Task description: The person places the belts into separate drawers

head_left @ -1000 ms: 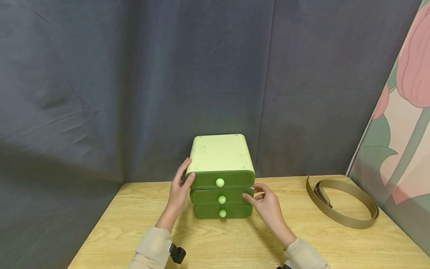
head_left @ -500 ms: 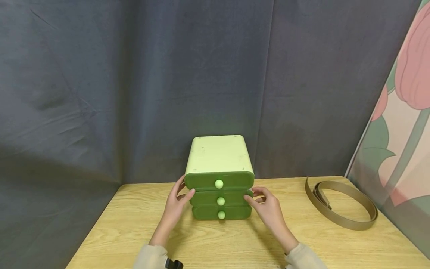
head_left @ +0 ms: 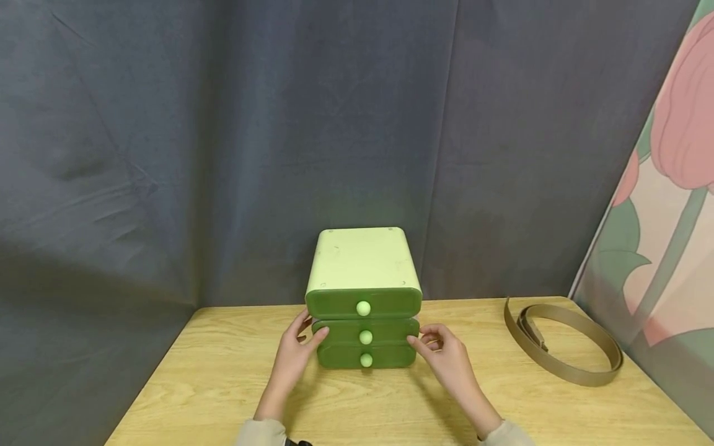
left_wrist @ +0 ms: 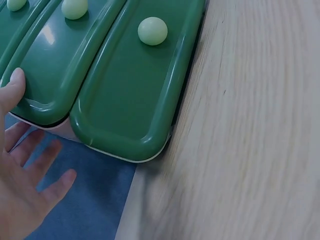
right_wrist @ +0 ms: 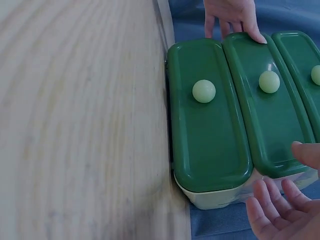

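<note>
A drawer organizer (head_left: 362, 257) stands on the table, pale green on top, with dark green drawer fronts stacked in three tiers. Each front has a round pale green knob (head_left: 365, 337). My left hand (head_left: 292, 350) is at the left end of the middle drawer (left_wrist: 55, 65), thumb on its front and the other fingers spread loosely beside the side wall. At the opposite end, my right hand (head_left: 444, 353) has its thumb at the front's corner, with its fingers loosely bent beside the side wall. All the drawers are pushed in.
A coiled brown belt (head_left: 580, 375) lies at the right of the wooden table (head_left: 212, 378). Behind the organizer hangs a grey curtain (head_left: 334, 124). A flower-printed panel (head_left: 669, 260) borders the table's right side.
My left hand has slid down from the top tier's left side to the middle drawer. My right hand has stayed at the right end of the middle tier.
</note>
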Available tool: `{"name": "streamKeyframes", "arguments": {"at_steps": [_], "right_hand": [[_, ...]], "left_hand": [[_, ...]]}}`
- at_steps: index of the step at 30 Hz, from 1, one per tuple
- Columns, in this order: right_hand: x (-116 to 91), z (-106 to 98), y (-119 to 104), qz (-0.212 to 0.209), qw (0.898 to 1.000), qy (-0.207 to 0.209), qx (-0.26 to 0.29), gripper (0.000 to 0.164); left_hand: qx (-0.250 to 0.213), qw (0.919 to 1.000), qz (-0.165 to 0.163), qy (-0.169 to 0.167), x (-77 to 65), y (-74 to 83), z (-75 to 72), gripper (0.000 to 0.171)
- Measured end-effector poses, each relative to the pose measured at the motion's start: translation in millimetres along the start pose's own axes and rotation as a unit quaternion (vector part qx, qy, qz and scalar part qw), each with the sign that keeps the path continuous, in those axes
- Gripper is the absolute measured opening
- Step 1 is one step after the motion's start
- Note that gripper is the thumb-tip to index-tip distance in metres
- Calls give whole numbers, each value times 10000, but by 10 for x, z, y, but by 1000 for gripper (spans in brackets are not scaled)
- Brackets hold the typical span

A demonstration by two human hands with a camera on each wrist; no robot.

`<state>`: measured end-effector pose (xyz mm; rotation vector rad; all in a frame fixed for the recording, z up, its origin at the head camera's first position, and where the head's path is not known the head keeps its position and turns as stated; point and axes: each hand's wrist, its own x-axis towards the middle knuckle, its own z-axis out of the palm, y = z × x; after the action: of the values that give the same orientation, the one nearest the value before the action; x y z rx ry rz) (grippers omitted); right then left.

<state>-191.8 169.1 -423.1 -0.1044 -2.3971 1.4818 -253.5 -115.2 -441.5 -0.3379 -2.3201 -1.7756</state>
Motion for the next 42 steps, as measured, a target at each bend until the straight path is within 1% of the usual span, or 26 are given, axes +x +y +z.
{"name": "streamKeyframes", "arguments": {"at_steps": [2, 4, 7, 9, 11, 13, 16, 18, 20, 27, 29, 32, 38, 42], "right_hand": [[-43, 14, 15, 77, 10000, -47, 39, 34], [-82, 34, 30, 175, 9998, -101, 59, 36], [-142, 61, 38, 291, 9993, -221, 67, 46], [-184, 76, 36, 352, 9990, -253, 135, 53], [-225, 89, 32, 391, 9988, -209, 228, 54], [-260, 108, 32, 379, 9986, -153, 323, 48], [-286, 168, 40, 258, 9988, -134, 381, 28], [-289, 230, 43, 157, 9989, -247, 357, 17], [-274, 305, 48, 58, 9986, -407, 322, 13], [-181, 553, 83, -290, 9930, -1132, 148, 26], [-160, 610, 89, -314, 9908, -1301, 182, 25], [-134, 687, 95, -201, 9883, -1488, 283, 25], [-105, 780, 81, 130, 9872, -1546, 381, 36], [-72, 815, 99, 205, 9858, -1546, 629, 34]], "left_hand": [[-116, 9999, -28, 98, -20, -10, 22, 67], [-234, 9995, -29, 194, -35, -13, 47, 66], [-355, 9989, 18, 301, -48, -5, 87, 63], [-358, 9987, 65, 362, -55, 5, 111, 62], [-321, 9985, 100, 431, -59, 14, 132, 60], [-277, 9983, 111, 507, -60, 22, 149, 58], [-163, 9977, 104, 653, -47, 25, 162, 55], [-85, 9970, 87, 758, -31, 30, 164, 54], [-20, 9964, 109, 838, -14, 39, 161, 52], [-107, 9952, 89, 965, 20, 73, 154, 49], [-137, 9948, 78, 1007, 14, 77, 156, 49], [-181, 9940, 74, 1074, 8, 75, 159, 48], [-205, 9934, 43, 1129, 18, 69, 161, 48], [-188, 9930, -3, 1164, 23, 69, 167, 48]]}}
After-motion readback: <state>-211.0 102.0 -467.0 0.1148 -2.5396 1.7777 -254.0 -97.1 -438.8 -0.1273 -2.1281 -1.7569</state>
